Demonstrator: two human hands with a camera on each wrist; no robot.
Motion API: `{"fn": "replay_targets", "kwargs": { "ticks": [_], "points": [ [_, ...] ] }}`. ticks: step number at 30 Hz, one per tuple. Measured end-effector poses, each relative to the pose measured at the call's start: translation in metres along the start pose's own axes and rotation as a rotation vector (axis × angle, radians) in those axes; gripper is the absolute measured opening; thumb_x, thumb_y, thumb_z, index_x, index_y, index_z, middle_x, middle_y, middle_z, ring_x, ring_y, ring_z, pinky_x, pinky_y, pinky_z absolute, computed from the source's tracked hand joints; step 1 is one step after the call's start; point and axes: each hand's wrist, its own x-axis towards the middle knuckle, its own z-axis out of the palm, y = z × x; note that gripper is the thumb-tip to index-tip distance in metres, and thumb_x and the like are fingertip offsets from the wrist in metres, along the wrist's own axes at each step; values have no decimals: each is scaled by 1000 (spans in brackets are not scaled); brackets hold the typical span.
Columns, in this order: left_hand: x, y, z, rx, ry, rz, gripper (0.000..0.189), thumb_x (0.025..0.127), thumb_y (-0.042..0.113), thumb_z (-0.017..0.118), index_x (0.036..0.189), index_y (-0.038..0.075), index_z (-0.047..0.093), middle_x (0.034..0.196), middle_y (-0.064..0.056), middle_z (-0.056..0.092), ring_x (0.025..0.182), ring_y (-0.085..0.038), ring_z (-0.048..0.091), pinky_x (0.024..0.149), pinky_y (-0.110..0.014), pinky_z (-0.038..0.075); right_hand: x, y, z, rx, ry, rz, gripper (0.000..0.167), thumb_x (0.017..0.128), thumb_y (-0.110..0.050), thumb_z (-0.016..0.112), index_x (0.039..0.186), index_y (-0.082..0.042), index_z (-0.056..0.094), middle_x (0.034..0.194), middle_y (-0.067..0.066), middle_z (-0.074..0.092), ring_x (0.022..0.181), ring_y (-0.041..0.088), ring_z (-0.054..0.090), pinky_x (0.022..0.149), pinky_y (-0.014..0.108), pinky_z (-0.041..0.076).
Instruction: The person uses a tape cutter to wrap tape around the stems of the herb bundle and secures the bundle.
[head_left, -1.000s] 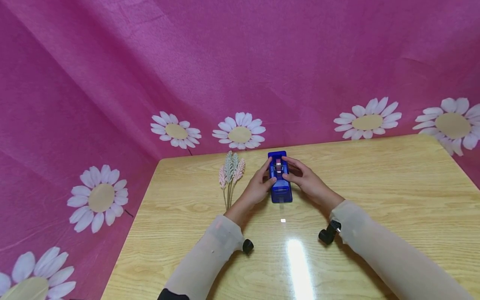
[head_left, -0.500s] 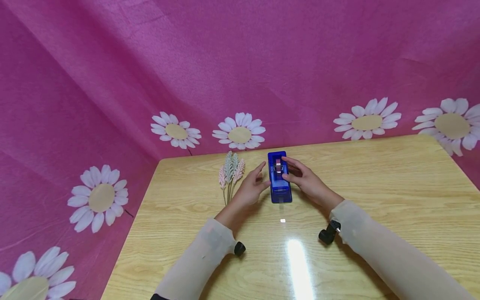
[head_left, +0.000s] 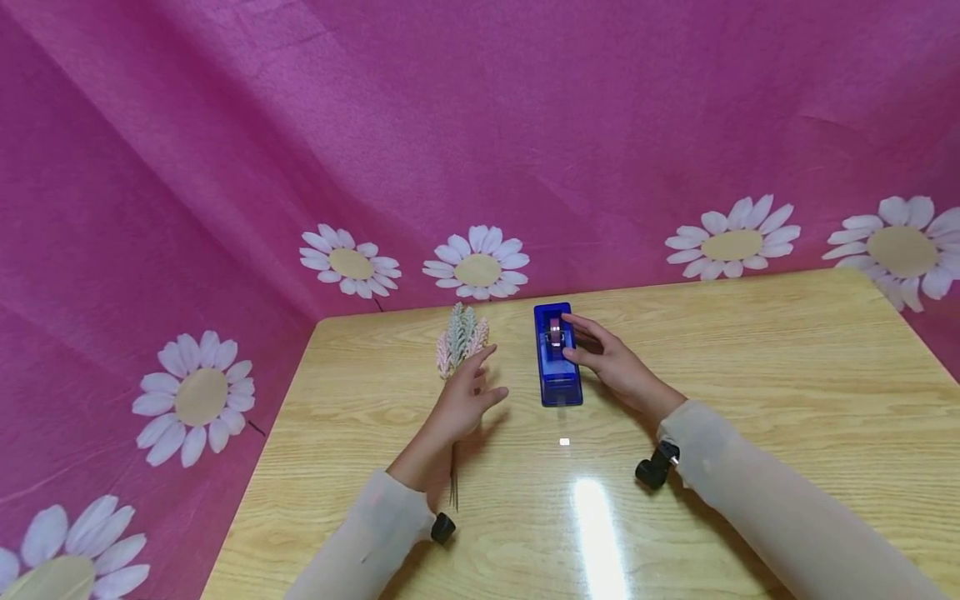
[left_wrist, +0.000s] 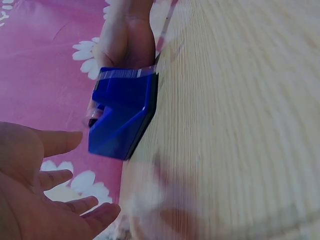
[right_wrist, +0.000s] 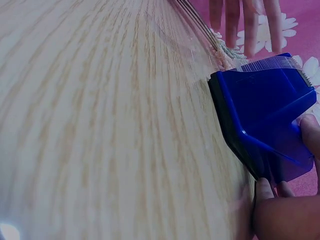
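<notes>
A blue tape dispenser (head_left: 559, 381) stands on the table, with clear tape over its cutting end. My right hand (head_left: 621, 367) holds it from the right side, thumb on top near the tape roll and fingers curled along the far side; part of this grip is hidden. To the left, my left hand (head_left: 462, 407) hovers with fingers spread, holding nothing, over the stems of a bunch of knitted flowers (head_left: 459, 340) in grey-green and pink. In the left wrist view, a gap separates the left fingers from the dispenser (left_wrist: 120, 107).
The wooden table (head_left: 750, 375) backs onto a pink cloth (head_left: 570, 150) printed with white daisies. A bright light reflection lies on the tabletop at the front. Small black cameras are strapped at both wrists.
My left hand has let go of the tape dispenser and moved left and nearer, over the flower stems. My right hand and the dispenser have stayed in place.
</notes>
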Motion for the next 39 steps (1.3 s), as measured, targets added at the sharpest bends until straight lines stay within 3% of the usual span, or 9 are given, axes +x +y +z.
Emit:
{"fn": "replay_targets", "kwargs": {
  "ticks": [8,15,18,21,25,32,39],
  "points": [
    [-22,-12,-19,74,75,-38,70,94,5,75,156,7,43,156,-23,42,140,-45,43,113,-60,37,0,0,0,-1,9,8,64,105,-9,60,163,-15,32,166,20,27,153,38,23,123,56,22],
    [-35,-25,-25,34,128,-104,73,92,3,76,156,4,41,150,-32,38,132,-51,48,107,-60,44,0,0,0,-4,13,14,65,105,-9,60,163,-16,32,166,20,28,153,38,24,123,56,23],
    [-36,-29,-25,38,154,-152,77,90,5,79,156,1,39,140,-29,44,122,-41,53,101,-52,47,0,-1,0,-8,16,14,65,105,-9,60,163,-16,32,165,21,28,153,39,24,123,56,23],
    [-34,-34,-25,11,169,-206,79,87,3,81,154,-4,38,122,-20,49,105,-28,51,87,-39,47,0,-1,0,-15,14,10,65,105,-10,60,163,-17,31,165,21,29,153,39,25,123,56,23],
    [-32,-38,-24,-17,180,-258,79,84,0,83,148,-11,38,108,-12,49,99,-23,52,82,-32,47,-1,-1,1,-24,16,11,65,105,-11,61,163,-18,32,165,20,29,153,39,25,123,56,23],
    [-31,-44,-25,-12,202,-326,69,82,5,87,136,-10,47,114,-14,58,100,-23,58,86,-34,51,-2,-1,1,-20,25,22,64,105,-11,60,163,-19,33,166,19,28,153,39,23,123,57,22],
    [-30,-48,-24,37,223,-310,65,78,6,90,128,-6,52,109,-13,60,93,-22,59,84,-36,51,-2,-2,2,-36,31,27,64,105,-13,61,163,-20,33,166,19,28,153,38,24,123,59,21]
  ]
}}
